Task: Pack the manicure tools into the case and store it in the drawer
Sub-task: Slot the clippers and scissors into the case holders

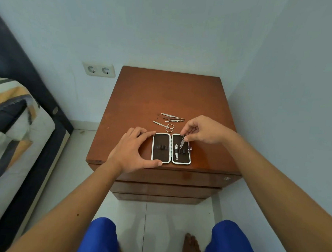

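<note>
The manicure case (161,157) lies open flat near the front edge of the brown nightstand (162,95), its two dark halves edged in white. A nail clipper (176,151) sits under the loops of the right half. My left hand (130,150) braces the case's left half between thumb and fingers. Over the right half, my right hand (203,132) pinches a thin metal tool (182,141) that points down toward the loops. Small scissors (166,125) and several slim metal tools (172,118) lie loose on the wood behind the case.
The nightstand's drawers (168,188) are shut below the top, with a small metal knob (226,178) at the right. A bed (12,130) stands to the left and a double wall socket (99,70) behind. My knees in blue and a bare foot are over the tiled floor.
</note>
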Demonstrator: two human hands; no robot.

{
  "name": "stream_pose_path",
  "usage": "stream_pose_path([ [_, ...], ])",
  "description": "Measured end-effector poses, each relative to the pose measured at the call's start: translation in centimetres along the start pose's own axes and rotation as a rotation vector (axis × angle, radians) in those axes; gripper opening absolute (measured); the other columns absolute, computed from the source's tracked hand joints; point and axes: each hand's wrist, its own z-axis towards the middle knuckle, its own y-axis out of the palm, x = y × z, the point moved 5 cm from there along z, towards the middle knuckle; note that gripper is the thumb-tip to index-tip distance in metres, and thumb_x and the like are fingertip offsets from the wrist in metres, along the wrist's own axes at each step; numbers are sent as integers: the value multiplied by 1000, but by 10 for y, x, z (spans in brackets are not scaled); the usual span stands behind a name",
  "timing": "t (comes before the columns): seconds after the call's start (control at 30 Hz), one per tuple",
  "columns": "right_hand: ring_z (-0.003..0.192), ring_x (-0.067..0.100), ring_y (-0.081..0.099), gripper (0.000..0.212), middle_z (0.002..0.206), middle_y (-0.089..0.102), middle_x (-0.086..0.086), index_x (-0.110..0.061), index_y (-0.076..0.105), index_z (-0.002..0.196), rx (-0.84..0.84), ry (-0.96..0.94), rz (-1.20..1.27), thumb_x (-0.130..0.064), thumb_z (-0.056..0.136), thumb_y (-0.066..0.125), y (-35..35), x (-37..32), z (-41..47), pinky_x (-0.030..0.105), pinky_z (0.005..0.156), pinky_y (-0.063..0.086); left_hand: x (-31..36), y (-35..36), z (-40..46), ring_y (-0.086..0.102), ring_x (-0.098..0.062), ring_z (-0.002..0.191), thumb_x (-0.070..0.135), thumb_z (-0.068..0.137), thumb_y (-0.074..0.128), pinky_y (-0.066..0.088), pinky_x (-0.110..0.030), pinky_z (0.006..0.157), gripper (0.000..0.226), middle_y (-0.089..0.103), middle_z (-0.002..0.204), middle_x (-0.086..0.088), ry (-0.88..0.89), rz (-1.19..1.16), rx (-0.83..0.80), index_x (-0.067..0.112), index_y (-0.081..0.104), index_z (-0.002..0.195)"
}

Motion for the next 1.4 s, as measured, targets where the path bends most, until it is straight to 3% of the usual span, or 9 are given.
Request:
stream_pose_path([
  [0.1, 94, 5, 72, 16, 104, 79, -8, -26, 80, 104, -12, 0, -69, -20, 90, 81, -5, 1, 3, 11, 77, 53, -1, 0, 0, 39, -9, 121, 92, 67, 67, 39, -33, 109, 107, 45, 133, 14, -4, 3, -6, 33, 46, 154],
  [0.4, 78, -1, 67, 20, 96, 77, -7, -22, 81, 108, 15, -6, -97, -21, 88, 83, 15, 5, -3, 7, 70, 47, 0, 0, -1, 40, -9, 122, 91, 67, 68, 40, -33, 109, 107, 46, 134, 13, -2, -6, 0, 32, 47, 154],
  [0.73, 93, 13, 65, 46, 106, 71, -6, -22, 79, 114, 294, -85, 81, -27, 71, 96, 45, 17, -45, 23, 84, 54, 1, 0, -1, 39, -9, 121, 91, 67, 67, 40, -33, 108, 107, 45, 132, 14, -4, -7, -7, 33, 46, 154],
  [0.93, 93, -6, 60, 42, 112, 68, -6, -19, 79, 113, 331, -152, 95, -20, 74, 93, 52, 16, -56, 10, 86, 46, 0, 1, 0, 37, -7, 124, 94, 66, 64, 40, -31, 107, 109, 43, 137, 15, -26, -7, -23, 36, 43, 156],
  [1.17, 92, -5, 61, 37, 110, 69, -6, -20, 80, 110, 335, -158, 91, -22, 76, 92, 47, 17, -52, 10, 84, 46, -3, 4, 1, 37, -9, 127, 102, 62, 56, 44, -39, 111, 114, 43, 144, 15, -56, -5, -56, 41, 39, 156],
  [1.4, 78, 0, 61, 20, 98, 72, -4, -21, 81, 109, 578, -57, 95, -22, 88, 82, 10, 16, 0, 10, 76, 47, -2, 3, 0, 35, -6, 127, 99, 63, 60, 42, -33, 110, 111, 42, 144, 16, -59, -10, -58, 41, 40, 156],
])
